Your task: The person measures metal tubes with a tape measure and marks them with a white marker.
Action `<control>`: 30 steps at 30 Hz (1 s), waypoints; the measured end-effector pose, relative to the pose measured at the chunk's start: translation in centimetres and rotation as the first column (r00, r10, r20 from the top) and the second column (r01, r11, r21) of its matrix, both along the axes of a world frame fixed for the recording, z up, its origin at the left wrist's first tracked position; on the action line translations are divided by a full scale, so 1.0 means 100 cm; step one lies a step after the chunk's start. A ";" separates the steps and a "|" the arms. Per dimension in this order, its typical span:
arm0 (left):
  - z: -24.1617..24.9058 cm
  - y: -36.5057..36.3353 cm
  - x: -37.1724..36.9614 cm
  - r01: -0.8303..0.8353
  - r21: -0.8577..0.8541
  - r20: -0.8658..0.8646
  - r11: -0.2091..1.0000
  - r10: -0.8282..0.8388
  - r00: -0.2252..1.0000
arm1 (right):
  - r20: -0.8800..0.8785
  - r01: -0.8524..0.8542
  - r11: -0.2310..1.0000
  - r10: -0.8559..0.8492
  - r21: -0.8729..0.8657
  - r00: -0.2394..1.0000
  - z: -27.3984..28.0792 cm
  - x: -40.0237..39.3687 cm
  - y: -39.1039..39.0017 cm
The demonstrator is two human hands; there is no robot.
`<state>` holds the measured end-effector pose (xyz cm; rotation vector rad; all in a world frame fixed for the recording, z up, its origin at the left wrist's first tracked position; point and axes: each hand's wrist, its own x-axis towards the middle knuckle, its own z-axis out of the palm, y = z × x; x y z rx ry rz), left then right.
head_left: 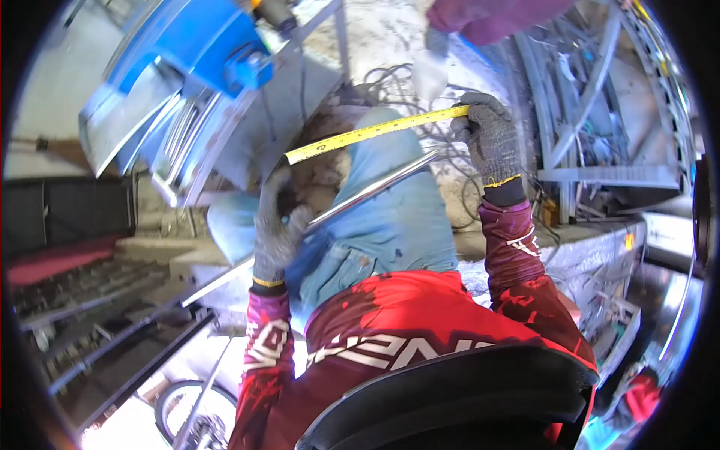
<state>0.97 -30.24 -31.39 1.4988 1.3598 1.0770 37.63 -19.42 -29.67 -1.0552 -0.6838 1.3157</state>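
Tape: I have the yellow tape (375, 135) stretched out in the air above the knee edge of the jeans (397, 217), sloping from my right hand down to its free end, which is near the fingertips of my left.
Right hand: gloved (487, 135), closed on the tape's other end, with the fingers bent over it.
Left hand: gloved (277, 232), curled round the rod as far as the blur lets me tell.
Rod: shiny and straight (375, 187), slanting across the jeans, one end past their right edge, the other beyond my left wrist.
Top edge of my view: another person's purple sleeve (499, 19) and gloved hand (436, 43), beside a pale, blurred thing I can't make out.
Floor: dark cables (390, 75) lie looped beyond the knee.
Left side: a blue machine (180, 45) at the upper corner, a wheel (196, 416) near the lower one.
Right side: a metal frame (607, 176).
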 end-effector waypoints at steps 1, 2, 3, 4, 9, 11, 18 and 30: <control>-0.002 0.000 -0.004 -0.080 -0.053 0.316 0.995 0.093 0.944 | 0.022 -0.010 1.000 0.010 -0.003 1.000 -0.001 -0.015 0.000; 0.001 0.000 -0.008 -0.096 -0.038 0.348 0.995 0.104 0.932 | 0.020 -0.055 0.998 0.055 0.005 0.998 -0.002 -0.025 -0.001; 0.004 0.003 -0.012 -0.107 -0.020 0.384 0.994 0.107 0.917 | 0.013 -0.083 0.997 0.083 0.000 0.996 -0.002 -0.036 -0.002; 0.010 0.008 -0.010 -0.152 0.011 0.380 0.988 0.136 0.915 | 0.026 -0.115 0.993 0.116 -0.031 0.993 -0.002 -0.047 -0.004; 0.016 0.014 -0.010 -0.092 -0.069 0.196 0.993 0.104 0.975 | 0.076 -0.119 0.991 0.123 -0.064 0.989 0.004 -0.064 -0.015; 0.016 0.013 -0.012 0.048 -0.177 0.141 0.983 -0.023 0.990 | 0.107 -0.114 0.993 0.117 -0.035 0.987 0.002 -0.056 -0.013; 0.000 0.019 -0.008 -0.058 -0.132 0.229 0.990 0.087 0.969 | -0.093 0.188 0.982 -0.184 0.034 0.979 0.020 -0.045 -0.007; -0.014 0.012 -0.009 -0.142 -0.185 0.321 0.972 0.196 0.927 | 0.566 -0.244 0.941 0.336 -0.235 0.753 -0.033 -0.046 -0.044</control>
